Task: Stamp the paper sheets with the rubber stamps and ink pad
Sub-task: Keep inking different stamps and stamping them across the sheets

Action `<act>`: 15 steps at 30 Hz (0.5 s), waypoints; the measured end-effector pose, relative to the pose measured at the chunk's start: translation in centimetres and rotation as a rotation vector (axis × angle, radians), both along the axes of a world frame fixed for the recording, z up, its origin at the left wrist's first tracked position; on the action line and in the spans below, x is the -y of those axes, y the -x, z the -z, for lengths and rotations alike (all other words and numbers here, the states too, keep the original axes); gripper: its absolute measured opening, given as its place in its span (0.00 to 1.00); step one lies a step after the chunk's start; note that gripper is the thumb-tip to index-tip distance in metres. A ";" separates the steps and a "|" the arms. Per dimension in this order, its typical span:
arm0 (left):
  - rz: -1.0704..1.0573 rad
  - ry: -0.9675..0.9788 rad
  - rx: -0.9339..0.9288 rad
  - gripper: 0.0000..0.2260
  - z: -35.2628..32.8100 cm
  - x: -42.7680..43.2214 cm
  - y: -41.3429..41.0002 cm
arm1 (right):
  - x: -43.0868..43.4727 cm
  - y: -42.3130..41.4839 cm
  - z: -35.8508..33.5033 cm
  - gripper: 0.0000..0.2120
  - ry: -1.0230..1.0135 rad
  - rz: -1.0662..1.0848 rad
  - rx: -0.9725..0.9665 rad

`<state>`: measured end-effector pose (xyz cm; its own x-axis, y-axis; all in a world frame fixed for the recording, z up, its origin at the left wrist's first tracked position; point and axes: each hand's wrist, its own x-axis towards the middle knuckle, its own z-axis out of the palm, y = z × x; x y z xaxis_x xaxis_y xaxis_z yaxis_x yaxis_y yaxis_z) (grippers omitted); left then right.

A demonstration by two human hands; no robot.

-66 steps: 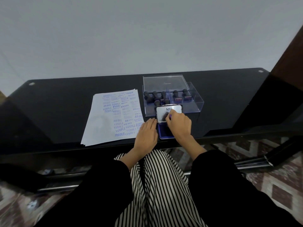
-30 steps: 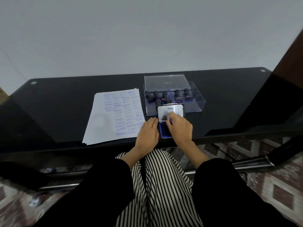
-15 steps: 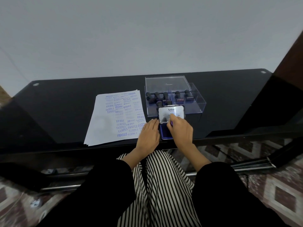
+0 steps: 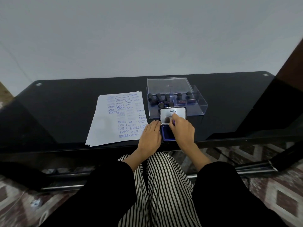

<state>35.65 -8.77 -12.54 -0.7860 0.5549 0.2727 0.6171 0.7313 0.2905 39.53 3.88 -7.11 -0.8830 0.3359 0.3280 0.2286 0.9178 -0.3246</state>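
A stack of white paper sheets [image 4: 106,125], covered in blue stamped words, lies on the black glass table [image 4: 65,104]. The open ink pad [image 4: 166,134] sits to its right at the front edge, its silver lid [image 4: 179,112] standing up. My right hand [image 4: 182,131] is over the blue pad, its fingers curled round a small rubber stamp [image 4: 173,124]; only a purple bit of the stamp shows. My left hand [image 4: 150,136] rests flat on the paper's right corner, beside the ink pad. Several dark-handled stamps [image 4: 165,98] stand in a clear plastic box [image 4: 199,106] behind the pad.
The clear lid of the box [image 4: 167,85] leans behind it. A pale wall rises beyond the table's far edge. A dark wooden panel [image 4: 291,63] stands at the right. My striped lap and a patterned floor are below the table's front edge.
My right hand has stayed over the ink pad with only small shifts. My left hand has not moved. The view shifted slightly.
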 end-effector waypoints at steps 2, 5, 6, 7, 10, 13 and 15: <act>-0.001 0.001 -0.004 0.23 0.0 0.0 -0.1 | 0.3 -0.7 0.7 0.06 0.012 -0.042 -0.079; -0.008 0.002 0.002 0.22 0.0 0.0 0.0 | 0.7 -1.7 1.6 0.05 0.017 -0.076 -0.139; -0.008 0.000 0.003 0.22 0.0 0.0 -0.1 | 0.8 -1.9 1.7 0.05 0.014 -0.074 -0.141; -0.010 -0.001 0.006 0.22 0.0 -0.1 -0.1 | 0.9 -2.1 1.8 0.06 0.009 -0.069 -0.139; -0.009 0.010 0.007 0.21 -0.1 -0.1 -0.1 | 0.9 -2.0 1.7 0.06 0.006 -0.069 -0.128; -0.014 0.027 0.016 0.22 -0.2 -0.1 -0.1 | 0.5 -1.3 1.3 0.06 -0.002 -0.068 -0.110; -0.016 0.027 0.016 0.24 -0.2 -0.1 -0.1 | 0.2 -0.8 0.9 0.06 -0.011 -0.054 -0.080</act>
